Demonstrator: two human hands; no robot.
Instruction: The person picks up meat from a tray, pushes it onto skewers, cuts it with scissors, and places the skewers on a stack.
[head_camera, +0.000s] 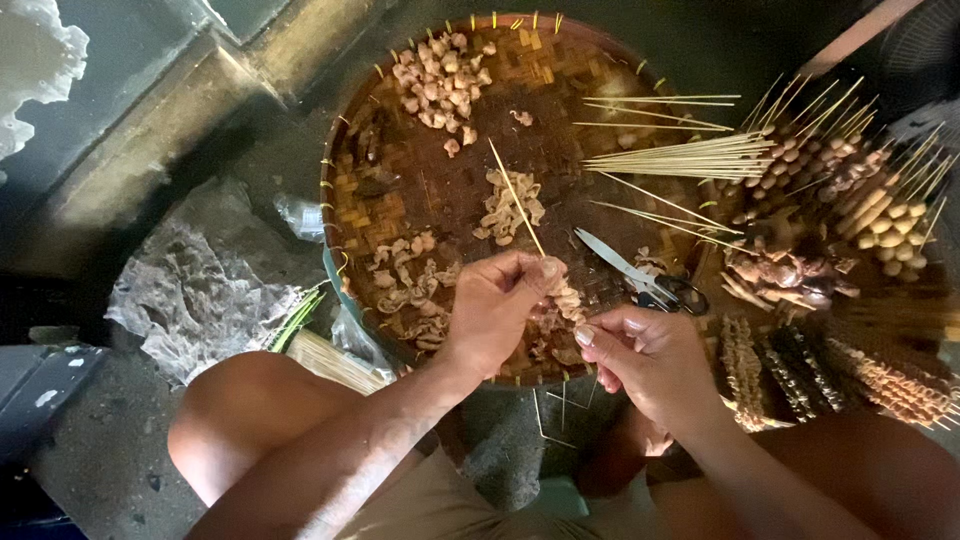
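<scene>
My left hand (495, 305) pinches a thin bamboo skewer (516, 197) that slants up and left over a round woven bamboo tray (400, 205). Pale meat pieces (568, 300) are threaded on the skewer's lower end. My right hand (645, 360) grips those threaded pieces from below, fingers curled around them. Both hands hover over the tray's near edge, above my knees.
Heaps of pale raw meat bits (440, 75) lie on the tray, with loose skewers (680, 155) and scissors (650, 282) at its right. Finished skewers (850, 200) are stacked at the right. Crumpled plastic (200, 290) and a skewer bundle (335, 362) lie on the left.
</scene>
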